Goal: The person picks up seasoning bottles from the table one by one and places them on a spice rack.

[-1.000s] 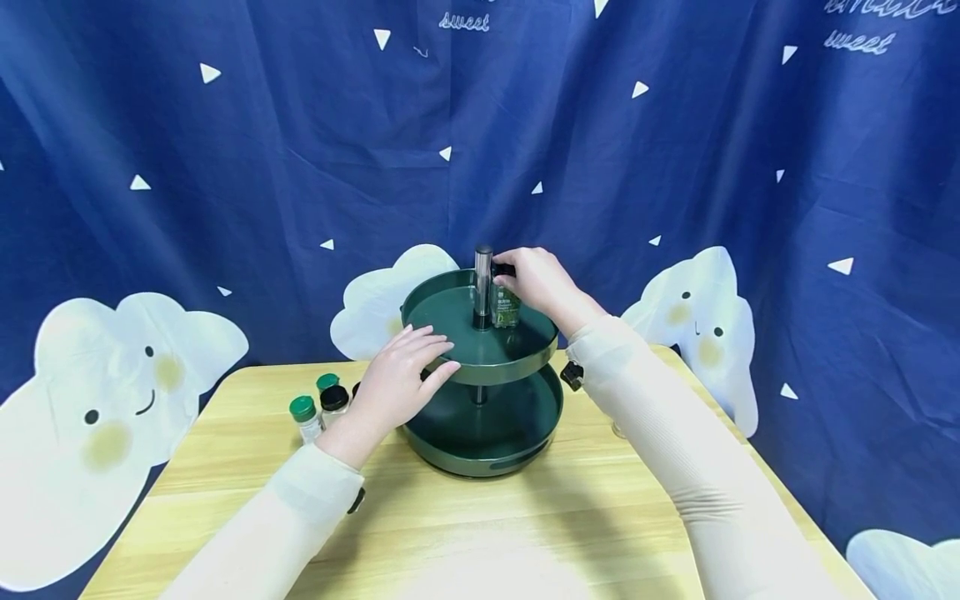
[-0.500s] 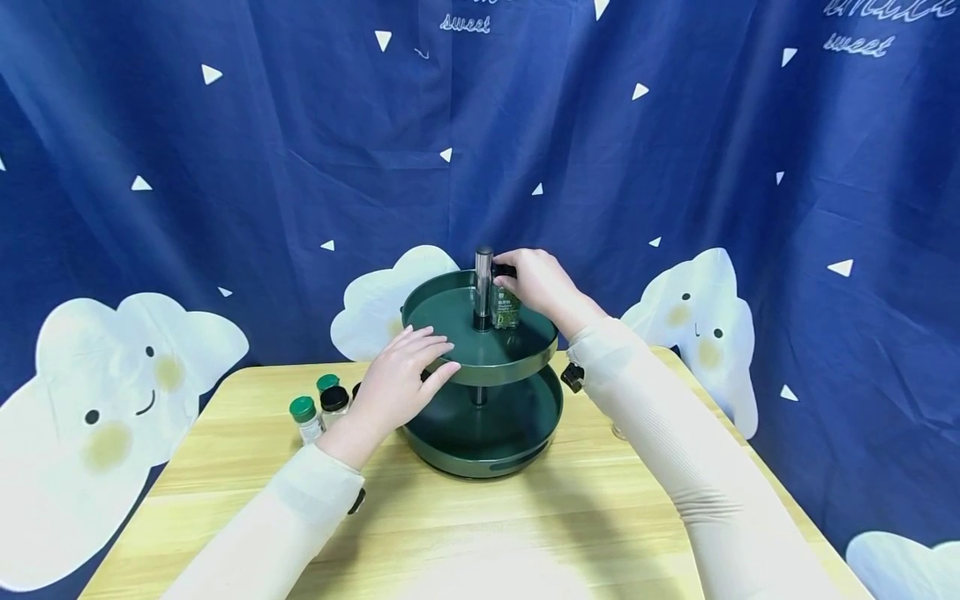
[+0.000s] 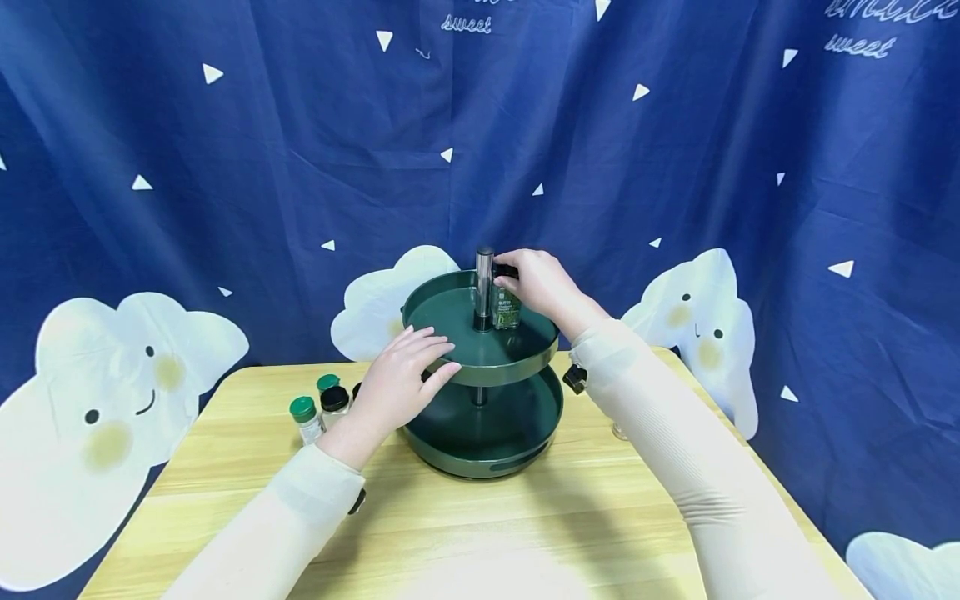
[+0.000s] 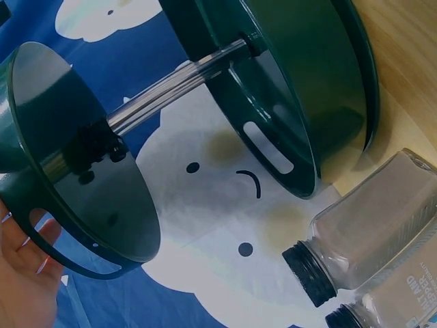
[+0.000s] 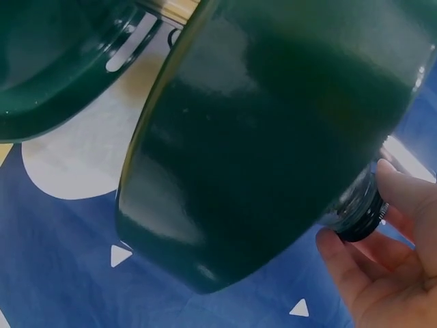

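Observation:
A dark green two-tier turntable rack (image 3: pixel 480 467) stands mid-table. On its upper tray (image 3: pixel 442 312), right of the chrome post (image 3: pixel 484 287), a clear spice jar (image 3: pixel 507 312) with green contents stands upright. My right hand (image 3: pixel 546 283) pinches its black cap (image 5: pixel 363 222) between thumb and fingers; the tray wall hides most of the jar in the right wrist view. My left hand (image 3: pixel 397 375) rests against the upper tray's left front rim, fingers extended. In the left wrist view, its fingers (image 4: pixel 51 232) show beside the slot in the tray wall.
Left of the rack stand several jars: a green-capped jar (image 3: pixel 304 417), another green cap (image 3: pixel 327 382) and a black-capped jar (image 3: pixel 334 402). A small glassy item (image 3: pixel 618 431) is partly hidden by the right sleeve. A blue cloud-print curtain (image 3: pixel 480 125) hangs behind the wooden table (image 3: pixel 225 500).

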`<action>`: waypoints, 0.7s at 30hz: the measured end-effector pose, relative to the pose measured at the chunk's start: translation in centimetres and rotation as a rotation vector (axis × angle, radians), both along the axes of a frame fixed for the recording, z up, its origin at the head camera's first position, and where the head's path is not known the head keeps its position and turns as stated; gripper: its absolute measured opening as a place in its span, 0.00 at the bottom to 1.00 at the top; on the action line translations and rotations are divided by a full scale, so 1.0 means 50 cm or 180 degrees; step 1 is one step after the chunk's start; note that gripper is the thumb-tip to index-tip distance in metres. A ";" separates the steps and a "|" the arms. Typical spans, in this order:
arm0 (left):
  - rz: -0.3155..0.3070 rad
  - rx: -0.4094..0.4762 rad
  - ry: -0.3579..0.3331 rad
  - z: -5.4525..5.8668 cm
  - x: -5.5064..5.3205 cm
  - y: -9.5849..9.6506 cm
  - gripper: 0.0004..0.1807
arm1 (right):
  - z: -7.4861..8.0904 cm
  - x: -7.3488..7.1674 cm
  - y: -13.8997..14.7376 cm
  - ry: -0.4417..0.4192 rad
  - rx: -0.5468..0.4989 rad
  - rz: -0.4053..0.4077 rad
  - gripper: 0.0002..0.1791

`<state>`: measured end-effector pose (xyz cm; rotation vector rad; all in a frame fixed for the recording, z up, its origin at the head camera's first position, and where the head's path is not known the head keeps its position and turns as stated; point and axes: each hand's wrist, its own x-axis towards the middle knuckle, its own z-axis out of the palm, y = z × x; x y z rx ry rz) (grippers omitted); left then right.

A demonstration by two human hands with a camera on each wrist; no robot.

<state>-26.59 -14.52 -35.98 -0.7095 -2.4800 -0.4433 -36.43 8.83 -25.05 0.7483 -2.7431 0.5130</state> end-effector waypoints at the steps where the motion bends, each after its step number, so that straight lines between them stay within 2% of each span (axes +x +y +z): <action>1: -0.0002 0.0003 -0.0001 0.000 0.000 0.000 0.26 | 0.000 0.001 0.001 -0.0008 -0.0016 0.0001 0.23; 10: -0.0010 0.0020 0.0029 -0.001 -0.002 -0.001 0.27 | 0.006 0.006 0.008 -0.0038 -0.0086 -0.0051 0.23; 21: 0.0010 -0.0010 -0.0055 0.003 0.001 0.000 0.27 | 0.011 0.013 0.024 -0.0026 -0.0118 -0.0011 0.21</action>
